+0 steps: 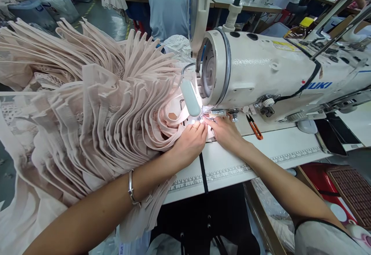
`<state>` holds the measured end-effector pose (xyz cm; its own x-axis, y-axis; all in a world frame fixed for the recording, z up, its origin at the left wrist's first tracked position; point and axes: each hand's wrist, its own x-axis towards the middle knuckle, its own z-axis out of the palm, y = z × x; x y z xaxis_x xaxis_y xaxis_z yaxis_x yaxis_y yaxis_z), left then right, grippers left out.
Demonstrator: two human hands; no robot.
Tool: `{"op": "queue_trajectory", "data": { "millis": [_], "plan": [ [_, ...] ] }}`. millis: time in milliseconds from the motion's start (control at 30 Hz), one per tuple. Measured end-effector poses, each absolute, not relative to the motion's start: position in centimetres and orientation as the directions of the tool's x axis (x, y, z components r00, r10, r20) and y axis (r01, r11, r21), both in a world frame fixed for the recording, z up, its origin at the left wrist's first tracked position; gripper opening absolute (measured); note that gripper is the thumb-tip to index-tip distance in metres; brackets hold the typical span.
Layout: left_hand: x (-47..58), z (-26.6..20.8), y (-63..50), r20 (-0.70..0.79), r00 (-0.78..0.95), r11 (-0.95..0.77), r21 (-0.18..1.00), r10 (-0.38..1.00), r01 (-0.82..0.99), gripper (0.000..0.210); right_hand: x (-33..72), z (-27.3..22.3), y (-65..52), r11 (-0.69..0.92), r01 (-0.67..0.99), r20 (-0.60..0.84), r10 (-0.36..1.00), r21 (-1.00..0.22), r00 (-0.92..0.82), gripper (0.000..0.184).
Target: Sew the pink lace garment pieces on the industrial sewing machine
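Under the lit head of a white sewing machine, both my hands are close together at the needle area. My left hand has its fingers curled and pressed on pale pink fabric. Beside it, my right hand pinches the fabric's edge, its fingertips nearly meeting the left ones. A pale oval guard hangs in front of the needle and hides part of the stitching spot. Left of my hands, a long stack of pale pink garment pieces with lace parts lies in folds and drapes over the table's front edge.
Orange-handled thread snips lie on the machine bed, right of my right hand. A printed ruler strip runs along the table front. A co-worker in a blue shirt sits beyond the machine. Plastic bins stand at far left.
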<state>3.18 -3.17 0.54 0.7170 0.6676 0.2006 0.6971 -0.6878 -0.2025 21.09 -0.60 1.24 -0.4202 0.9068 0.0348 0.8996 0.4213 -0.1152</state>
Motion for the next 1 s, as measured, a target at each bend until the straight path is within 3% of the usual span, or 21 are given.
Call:
{"op": "queue_trajectory", "data": {
  "millis": [467, 600, 733, 833, 1000],
  "plan": [
    [3.2, 0.2, -2.9, 0.221, 0.71, -0.675, -0.217, 0.669, 0.705, 0.04, 21.0, 0.9, -0.2, 0.428, 0.892, 0.037, 0.903, -0.147, -0.427, 0.051],
    [2.1, 1.2, -2.5, 0.218, 0.715, -0.698, -0.163, 0.664, 0.698, 0.032, 21.5, 0.1, -0.2, 0.427, 0.862, 0.15, 0.904, -0.274, -0.4, 0.05],
    [0.1, 1.9, -1.7, 0.223, 0.719, -0.732, -0.034, 0.658, 0.68, 0.022, 22.2, -0.7, -0.3, 0.459, 0.777, 0.262, 0.888, -0.431, -0.379, 0.048],
    [-0.6, 1.7, -1.3, 0.269, 0.732, -0.766, 0.034, 0.626, 0.642, 0.026, 22.4, -1.1, -0.4, 0.523, 0.74, 0.309, 0.851, -0.424, -0.425, 0.045],
    [-0.3, 1.6, -1.1, 0.264, 0.71, -0.739, 0.018, 0.653, 0.673, 0.019, 22.2, -0.9, -0.7, 0.575, 0.735, 0.329, 0.815, -0.36, -0.477, 0.048]
  ]
}}
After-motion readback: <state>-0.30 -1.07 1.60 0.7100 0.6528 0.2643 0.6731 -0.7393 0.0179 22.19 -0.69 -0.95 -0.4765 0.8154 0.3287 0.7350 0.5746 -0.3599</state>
